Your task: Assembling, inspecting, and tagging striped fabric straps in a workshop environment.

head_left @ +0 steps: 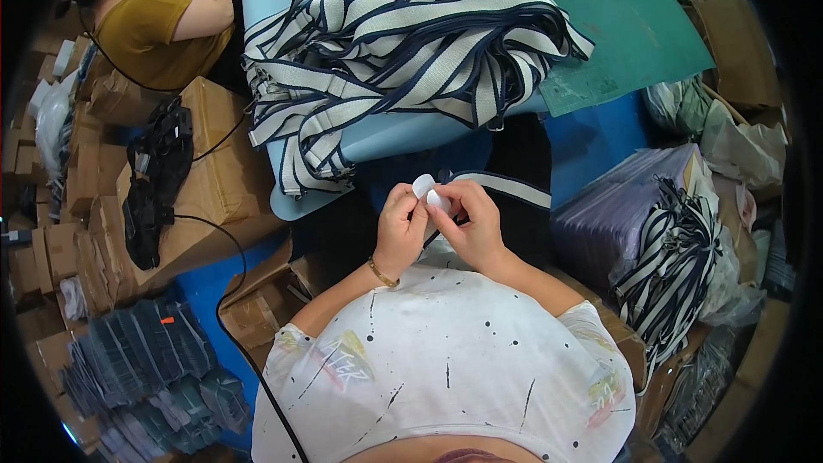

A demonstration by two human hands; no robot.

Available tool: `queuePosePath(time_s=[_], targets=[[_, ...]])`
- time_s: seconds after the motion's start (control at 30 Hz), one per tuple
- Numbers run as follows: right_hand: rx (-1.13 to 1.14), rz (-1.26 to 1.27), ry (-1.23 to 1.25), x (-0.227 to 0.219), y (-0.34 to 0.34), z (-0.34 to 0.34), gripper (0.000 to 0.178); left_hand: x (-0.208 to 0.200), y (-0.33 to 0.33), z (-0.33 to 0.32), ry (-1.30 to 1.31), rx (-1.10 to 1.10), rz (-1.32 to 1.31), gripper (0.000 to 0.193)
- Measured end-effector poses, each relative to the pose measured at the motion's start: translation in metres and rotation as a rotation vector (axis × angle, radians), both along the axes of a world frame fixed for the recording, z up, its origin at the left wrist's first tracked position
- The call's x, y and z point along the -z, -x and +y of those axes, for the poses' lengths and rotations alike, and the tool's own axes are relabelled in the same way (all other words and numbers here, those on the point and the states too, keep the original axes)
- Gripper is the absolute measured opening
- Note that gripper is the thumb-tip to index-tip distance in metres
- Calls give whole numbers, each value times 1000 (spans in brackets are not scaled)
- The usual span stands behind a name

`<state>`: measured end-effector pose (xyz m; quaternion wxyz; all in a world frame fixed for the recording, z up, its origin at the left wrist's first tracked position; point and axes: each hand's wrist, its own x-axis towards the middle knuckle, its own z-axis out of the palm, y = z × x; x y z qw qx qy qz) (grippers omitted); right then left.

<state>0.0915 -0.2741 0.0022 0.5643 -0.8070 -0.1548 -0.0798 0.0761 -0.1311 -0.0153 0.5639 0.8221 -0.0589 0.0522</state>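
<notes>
My left hand (399,230) and my right hand (477,231) meet in front of my chest, fingertips pinched close together. Between them are small white rounded pieces, thin like paper or plastic; one white piece (423,184) stands up from my left fingertips, and a second white piece (440,201) is at my right fingers. Their exact kind is too small to tell. A white strap with navy edges (506,187) runs from behind my right hand across my dark-clothed lap; whether my fingers also hold it is hidden. Beyond my hands, a big heap of the same straps (411,43) covers the light blue table.
A green mat (630,43) lies at the table's right. Bundled straps (673,266) hang beside a purple plastic-wrapped stack (609,201). Left are a cardboard box (219,171) with a black bag (159,171), a cable (225,291), and stacked dark pieces (141,351). A co-worker (154,26) works far left.
</notes>
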Motion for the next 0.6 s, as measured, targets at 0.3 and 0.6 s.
queuePosePath(time_s=[0.3,0.6], targets=[[-69,315,-232,1,1,-6,13,11,3,-7,249,-87,98,13],[-113,569,-364,4,-7,-7,14,4,-1,-3,-6,-74,-84,13]])
